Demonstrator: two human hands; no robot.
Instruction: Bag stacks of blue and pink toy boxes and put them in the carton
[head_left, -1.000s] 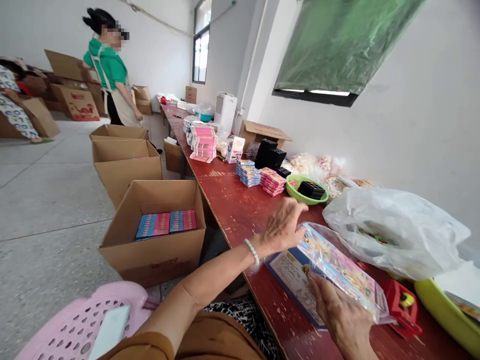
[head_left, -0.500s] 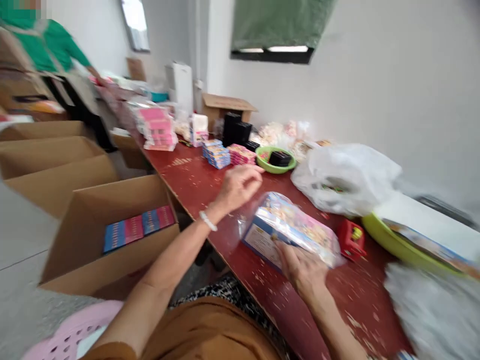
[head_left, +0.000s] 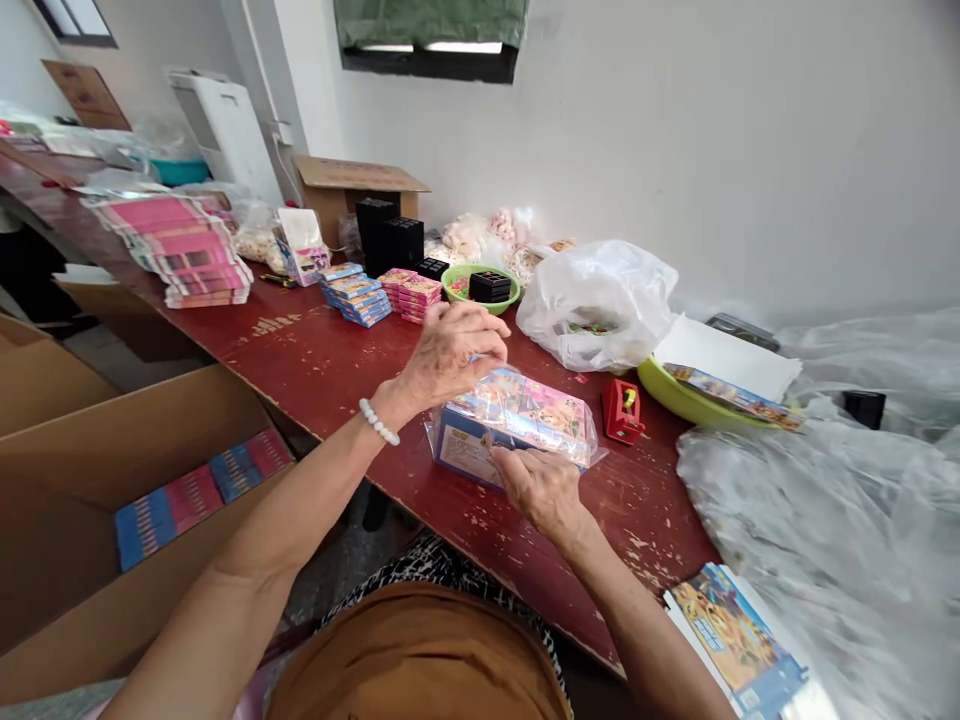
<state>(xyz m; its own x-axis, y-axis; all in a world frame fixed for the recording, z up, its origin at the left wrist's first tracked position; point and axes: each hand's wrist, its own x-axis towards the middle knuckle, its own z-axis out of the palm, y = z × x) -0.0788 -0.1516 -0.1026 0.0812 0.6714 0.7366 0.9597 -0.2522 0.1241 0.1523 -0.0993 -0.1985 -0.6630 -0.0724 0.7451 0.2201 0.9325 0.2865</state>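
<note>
A colourful flat box in a clear plastic bag (head_left: 525, 415) lies on the worn red table (head_left: 315, 360) in front of me. My left hand (head_left: 448, 350) is curled over its far left corner, fingers pinching the plastic. My right hand (head_left: 541, 488) grips the near edge of the bagged box, fingers closed on it. A white bead bracelet (head_left: 377, 423) sits on my left wrist.
A red tape dispenser (head_left: 621, 411) stands right of the box. Behind are a white plastic bag (head_left: 596, 300), green bowl (head_left: 480, 285), yellow-green tray (head_left: 679, 395), stacked small boxes (head_left: 360, 295), pink stacks (head_left: 180, 250). Clear plastic sheets (head_left: 825, 520) lie right. A cardboard carton (head_left: 112, 500) sits left.
My view has swung right and down, and the person in green has left the view. My left hand closed down onto the bagged box; both hands keep hold of it.
</note>
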